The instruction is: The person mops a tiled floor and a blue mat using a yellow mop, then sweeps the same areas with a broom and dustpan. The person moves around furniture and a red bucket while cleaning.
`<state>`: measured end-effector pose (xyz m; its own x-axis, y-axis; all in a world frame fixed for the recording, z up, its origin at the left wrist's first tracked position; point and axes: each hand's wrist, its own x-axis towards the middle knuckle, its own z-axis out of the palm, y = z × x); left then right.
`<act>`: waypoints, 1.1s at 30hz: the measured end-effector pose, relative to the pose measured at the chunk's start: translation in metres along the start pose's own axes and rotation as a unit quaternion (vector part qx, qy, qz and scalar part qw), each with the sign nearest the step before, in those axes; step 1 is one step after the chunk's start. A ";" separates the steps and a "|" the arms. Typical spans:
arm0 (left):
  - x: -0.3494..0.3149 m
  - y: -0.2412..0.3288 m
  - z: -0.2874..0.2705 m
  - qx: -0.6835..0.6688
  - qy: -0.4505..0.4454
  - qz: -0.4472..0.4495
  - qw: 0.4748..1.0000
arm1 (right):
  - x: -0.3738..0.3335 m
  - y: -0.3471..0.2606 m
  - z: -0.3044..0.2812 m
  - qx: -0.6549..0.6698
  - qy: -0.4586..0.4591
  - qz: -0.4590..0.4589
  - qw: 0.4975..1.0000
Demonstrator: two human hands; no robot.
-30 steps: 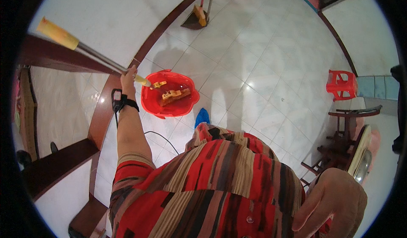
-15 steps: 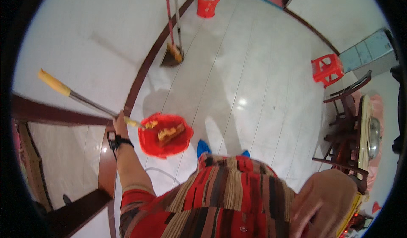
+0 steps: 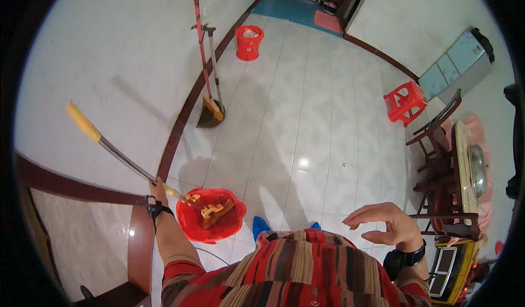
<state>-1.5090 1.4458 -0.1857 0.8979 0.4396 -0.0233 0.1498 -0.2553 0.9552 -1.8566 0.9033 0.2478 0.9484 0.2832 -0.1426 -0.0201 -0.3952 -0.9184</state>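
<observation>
My left hand (image 3: 158, 190) is closed around the metal pole of a mop (image 3: 127, 158), low on the handle. The mop leans with its yellow grip up to the left. Its yellow-and-brown head rests inside a red plastic basin (image 3: 188, 222) on the floor to my left; I cannot tell if water is in it. Held out at my right, above the floor, my right hand (image 3: 385, 223) is empty, thumb and fingers apart and slightly curved. Each wrist wears a black band.
A broom (image 3: 203, 50) and dustpan (image 3: 210, 114) lean by the left wall. Farther along stands a red bin (image 3: 249, 43). To the right are a red stool (image 3: 405, 103), dark wooden chairs (image 3: 436, 132) and a table (image 3: 464, 159) with a metal bowl (image 3: 478, 170).
My right hand has come up, its fingers showing where only a blurred arm was. The view has tilted upward, so the basin and mop sit lower; my left hand keeps its hold.
</observation>
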 end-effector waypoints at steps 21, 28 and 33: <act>-0.052 0.003 -0.005 -0.088 0.048 -0.091 0.991 | -0.007 0.164 -0.003 -0.158 -0.031 0.283 0.946; -0.188 0.034 0.040 0.164 0.079 -0.023 0.983 | -0.024 0.289 -0.023 -0.263 -0.071 0.336 0.902; -0.197 0.048 0.108 0.197 -0.045 -0.076 0.976 | -0.002 0.350 -0.063 -0.217 -0.004 0.263 0.940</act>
<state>-1.6339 1.2542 -0.1673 0.8827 0.4261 -0.1982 0.4159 -0.5119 0.7517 -1.8450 0.7093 -0.0497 0.8412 -0.0453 -0.5389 -0.3530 -0.8009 -0.4837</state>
